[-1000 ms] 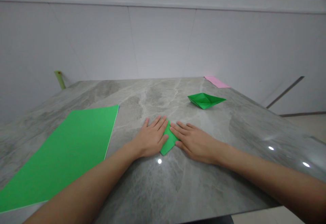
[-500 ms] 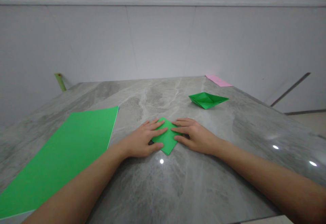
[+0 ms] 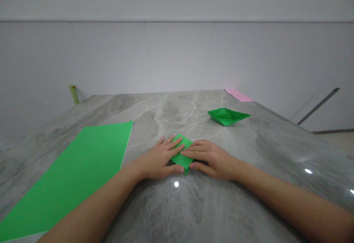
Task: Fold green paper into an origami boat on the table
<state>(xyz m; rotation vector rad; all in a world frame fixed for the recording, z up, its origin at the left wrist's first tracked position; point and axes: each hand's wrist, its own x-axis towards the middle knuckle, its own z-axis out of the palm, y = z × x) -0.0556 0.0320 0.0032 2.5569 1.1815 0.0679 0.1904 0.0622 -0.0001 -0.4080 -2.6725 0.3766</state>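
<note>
A small folded piece of green paper [image 3: 179,158], diamond-shaped from here, lies on the table between my hands. My left hand [image 3: 157,161] rests on its left side, open, fingers spread over the sheet and thumb by the near corner. My right hand [image 3: 214,159] lies over the right side with its fingers stretched out and close together, open. Its thumb touches near the lower corner, where a bit of darker green shows below the thumbs. Both hands hide parts of the paper's edges.
Left of my arm lies a stack of large green paper [image 3: 91,162]. A folded green paper boat [image 3: 228,117] stands beyond my right hand. Pink paper [image 3: 239,95] lies at the far right table edge. The grey marbled table [image 3: 166,213] meets a white wall [image 3: 177,55].
My right hand has moved inward, its fingers closer together and covering more of the folded paper. The thumbs are nearer the paper's lower corner. The whole view has shifted slightly.
</note>
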